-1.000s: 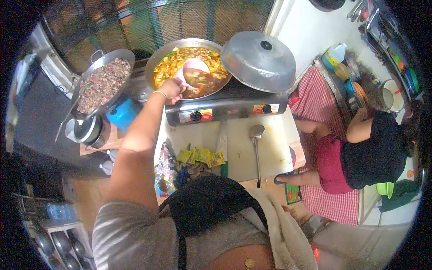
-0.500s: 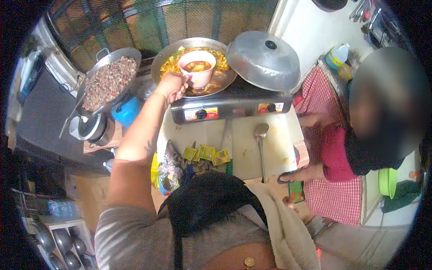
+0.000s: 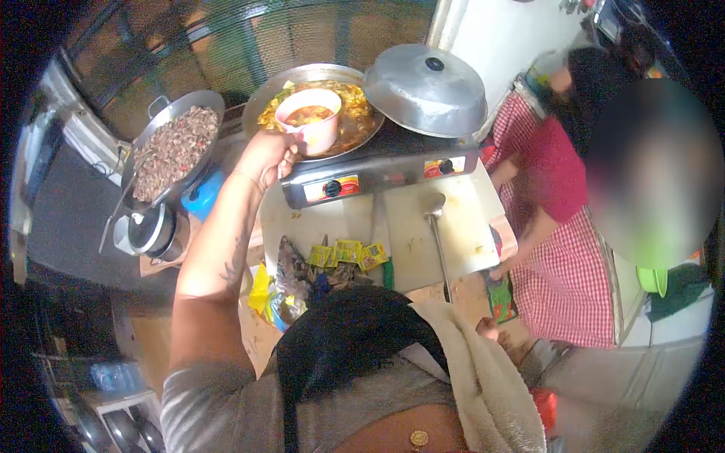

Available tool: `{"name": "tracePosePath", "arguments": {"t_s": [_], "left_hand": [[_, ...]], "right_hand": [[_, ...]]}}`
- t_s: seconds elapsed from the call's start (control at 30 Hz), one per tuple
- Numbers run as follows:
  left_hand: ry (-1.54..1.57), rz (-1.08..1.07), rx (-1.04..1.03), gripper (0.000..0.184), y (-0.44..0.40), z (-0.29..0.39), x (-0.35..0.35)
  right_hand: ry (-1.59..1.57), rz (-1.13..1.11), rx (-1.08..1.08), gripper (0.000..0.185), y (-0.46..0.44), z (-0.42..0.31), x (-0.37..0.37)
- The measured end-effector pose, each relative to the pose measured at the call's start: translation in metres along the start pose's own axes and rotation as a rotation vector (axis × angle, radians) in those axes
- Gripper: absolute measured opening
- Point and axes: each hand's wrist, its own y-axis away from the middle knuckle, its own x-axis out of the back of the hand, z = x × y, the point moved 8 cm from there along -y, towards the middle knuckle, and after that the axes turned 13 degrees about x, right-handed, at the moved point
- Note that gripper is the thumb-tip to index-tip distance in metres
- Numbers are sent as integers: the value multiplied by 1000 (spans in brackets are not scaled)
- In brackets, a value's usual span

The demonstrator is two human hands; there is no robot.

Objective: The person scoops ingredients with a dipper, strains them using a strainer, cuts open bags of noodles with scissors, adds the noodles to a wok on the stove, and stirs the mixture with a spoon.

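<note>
My left hand (image 3: pixel 269 160) is closed around the handle of a pink-and-white cup (image 3: pixel 316 133), which contains reddish-brown stew with chunks. The cup is over a wide metal pan (image 3: pixel 264 89) of yellow and brown stew on a gas stove (image 3: pixel 385 170); whether it touches the stew I cannot tell. A domed metal lid (image 3: pixel 423 94) rests tilted against the pan's right side. Beside the towel at my right, a small part of what looks like my right hand (image 3: pixel 487 328) shows low down, its fingers mostly hidden.
Left of the stove sits a pan of chopped meat (image 3: pixel 174 155) above a lidded pot (image 3: pixel 151 223). In front lie a ladle (image 3: pixel 435 219), a white cutting board (image 3: pixel 411 260) and yellow sachets (image 3: pixel 347 254). A co-worker in a red sleeve (image 3: pixel 555 166) leans in at the right, reaching down.
The view has shifted a little. My left hand keeps hold of the cup over the pan. At the right, the co-worker has leaned in, an arm now reaching down near a green packet.
</note>
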Motion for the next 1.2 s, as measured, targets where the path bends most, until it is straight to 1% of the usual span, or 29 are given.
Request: {"name": "tracePosePath", "arguments": {"t_s": [0.07, 0.1, 0.13, 0.17, 0.2, 0.23, 0.27, 0.33, 0.37, 0.43, 0.5, 0.57, 0.63, 0.67, 0.7, 0.73, 0.77, 0.8, 0.87, 0.9, 0.97, 1.0, 1.03, 1.1, 1.13, 1.17, 1.2], "left_hand": [[-42, -29, -21, 28, 3, -5, 0], [-96, -24, -42, 28, 5, -6, -2], [-158, -40, -67, 28, 7, -6, -3], [-187, -47, -70, 25, 6, -7, -3], [-65, -49, -39, 25, 10, -9, -7], [-43, -67, -23, 26, 13, -9, -10], [-100, -27, -29, 23, 22, -6, -13], [-102, -35, -42, 18, 7, -12, -2], [-72, -22, -41, 16, 4, -13, -2], [-54, -6, -34, 17, 0, -17, 1], [-94, -12, -25, 19, -3, -18, -3], [-80, 33, -20, 19, -1, -17, -13], [-64, 53, 3, 20, -14, -21, -10], [-39, 101, -20, 20, -33, -23, 3], [-12, 149, -41, 20, -52, -27, 13], [17, 197, -62, 21, -50, -27, 3], [84, 192, -73, 16, -44, -27, -5], [-94, 327, -166, 12, -34, -18, -9], [-130, 311, -169, 13, -38, -18, -19], [-247, 341, -187, 27, -54, -16, -7], [-306, 292, -172, 31, -107, -21, 36], [-335, 266, -166, 36, -129, -23, 53], [-428, 332, -207, 34, -120, -18, 37], [-108, 322, -213, 15, -95, -25, 1], [300, 249, -172, 12, -86, -39, -15], [217, 239, -184, 17, -88, -38, -12], [136, 230, -198, 44, -89, -36, -11]], "right_hand": [[98, 57, -4, 18, 20, -80, 42], [125, 96, -20, 19, 33, -108, 62], [173, 83, -45, 21, 44, -112, 68], [122, 9, -209, 20, 56, -108, 73], [200, 115, -146, 19, 67, -126, 89], [56, 154, -364, 17, 85, -107, 85], [161, 163, -182, 15, 85, -117, 94], [250, 147, -269, 13, 102, -121, 108], [241, 169, -266, 13, 107, -117, 115], [213, 200, -243, 13, 122, -103, 116], [212, 202, -285, 13, 131, -88, 121], [204, 227, -339, 13, 132, -72, 127], [168, 235, -350, 14, 125, -52, 130], [150, 237, -353, 15, 120, -40, 131], [149, 249, -311, 15, 110, -31, 133], [153, 227, -331, 15, 101, -17, 130], [160, 206, -348, 15, 90, -1, 127], [169, 182, -364, 15, 80, 18, 126], [115, 156, -125, 15, 45, 48, 138], [87, 140, -19, 15, 33, 62, 143], [211, 162, -25, 16, 15, 98, 162], [215, 118, -77, 16, 0, 113, 177], [220, 72, -129, 18, -16, 120, 196], [293, 80, -121, 18, -29, 141, 223], [261, 97, -163, 18, -36, 153, 233], [229, 116, -205, 17, -43, 165, 242], [126, 152, -307, 17, -45, 178, 243]]}}
